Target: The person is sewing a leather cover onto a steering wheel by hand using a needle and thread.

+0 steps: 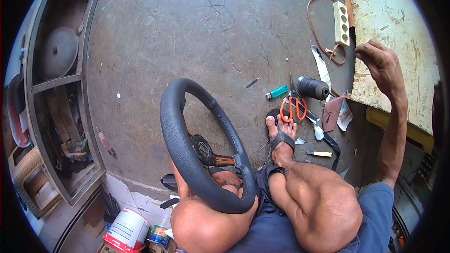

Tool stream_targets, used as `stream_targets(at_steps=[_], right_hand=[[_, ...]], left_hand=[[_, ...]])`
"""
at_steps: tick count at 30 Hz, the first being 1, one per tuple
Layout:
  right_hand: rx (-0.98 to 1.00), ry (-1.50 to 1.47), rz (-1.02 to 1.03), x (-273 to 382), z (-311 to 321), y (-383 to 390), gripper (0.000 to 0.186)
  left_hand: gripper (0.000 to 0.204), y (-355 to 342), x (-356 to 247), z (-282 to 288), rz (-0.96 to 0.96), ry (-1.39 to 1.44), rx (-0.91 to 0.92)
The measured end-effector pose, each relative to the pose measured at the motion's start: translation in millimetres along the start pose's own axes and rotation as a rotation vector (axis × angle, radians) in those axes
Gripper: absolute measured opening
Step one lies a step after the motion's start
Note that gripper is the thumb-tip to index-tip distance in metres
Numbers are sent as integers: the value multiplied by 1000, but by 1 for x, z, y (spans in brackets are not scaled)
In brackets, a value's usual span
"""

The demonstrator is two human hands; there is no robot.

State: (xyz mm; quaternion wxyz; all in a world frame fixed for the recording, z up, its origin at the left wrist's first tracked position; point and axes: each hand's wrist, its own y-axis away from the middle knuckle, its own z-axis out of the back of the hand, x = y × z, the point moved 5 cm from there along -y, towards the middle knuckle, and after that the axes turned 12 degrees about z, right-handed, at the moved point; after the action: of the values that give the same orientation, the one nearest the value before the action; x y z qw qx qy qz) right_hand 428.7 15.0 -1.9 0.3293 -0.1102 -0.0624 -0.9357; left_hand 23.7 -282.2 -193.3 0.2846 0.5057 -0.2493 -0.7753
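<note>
A steering wheel (177, 136) with a dark leather-like cover leans tilted across my lap and left leg; stitching runs along its inner edge on the right side. My right hand (383, 68) is raised far out to the right, above the edge of the pale worn board. Its fingertips are pinched together, and anything between them is too fine to make out. Through the wheel's opening, below the hub, shows a patch of skin that looks like part of my left hand (227, 178). The rim and spoke hide its fingers.
Near my right foot lie orange-handled scissors (293, 108), a dark thread spool (311, 87), a green lighter (277, 92) and a yellow-handled cutter (319, 153). A white power strip (341, 23) rests beside the pale board (398, 14). Left stand a metal-framed shelf (86, 89) and a white-red bucket (127, 228).
</note>
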Motion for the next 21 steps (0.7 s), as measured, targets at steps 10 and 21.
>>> stream_targets(at_steps=[10, 21], right_hand=[[2, -988, 436, 207, -237, 1, 24], [153, -1011, 751, 265, -254, 10, 42]], left_hand=[[16, -12, 18, -40, -9, 22, 32], [15, -23, 23, -39, -45, 0, 18]])
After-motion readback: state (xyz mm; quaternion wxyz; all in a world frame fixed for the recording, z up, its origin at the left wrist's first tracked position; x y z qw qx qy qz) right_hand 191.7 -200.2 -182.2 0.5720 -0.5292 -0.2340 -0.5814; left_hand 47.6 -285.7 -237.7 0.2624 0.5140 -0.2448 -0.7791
